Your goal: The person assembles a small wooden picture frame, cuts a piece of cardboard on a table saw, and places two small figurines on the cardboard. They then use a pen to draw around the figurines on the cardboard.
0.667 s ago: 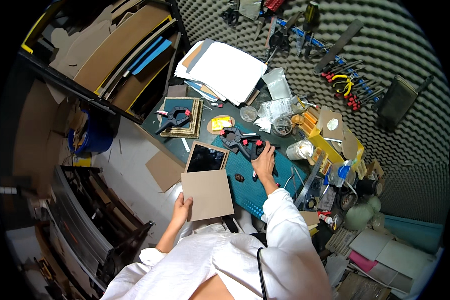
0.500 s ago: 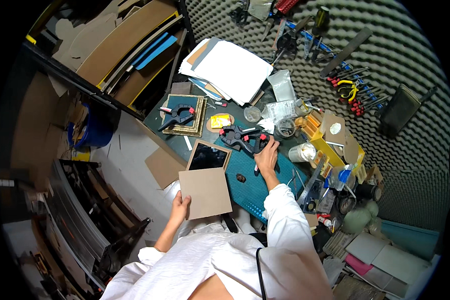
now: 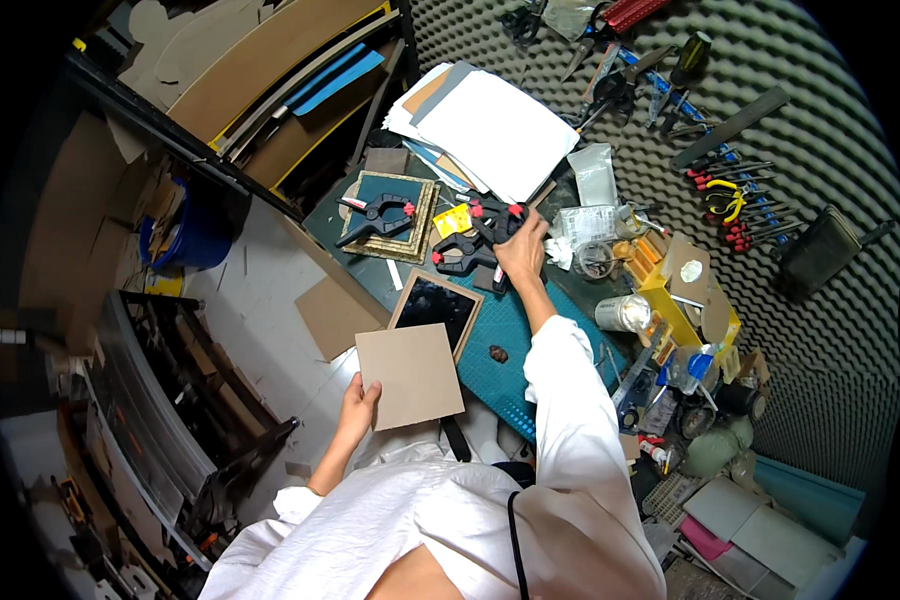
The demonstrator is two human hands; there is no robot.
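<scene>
My left hand [image 3: 358, 408] held a square tan board [image 3: 410, 375] by its left edge, thumb on top; the board hid the near end of a wood-framed glossy black panel [image 3: 435, 306]; my right hand [image 3: 522, 250] was closed on bunched black plastic clamps with red pads [image 3: 483, 230], over the bench [image 3: 368, 280], just beside a small yellow packet [image 3: 451, 221]; a brown lump [image 3: 498, 353] lay on the teal cutting mat [image 3: 535, 375].
</scene>
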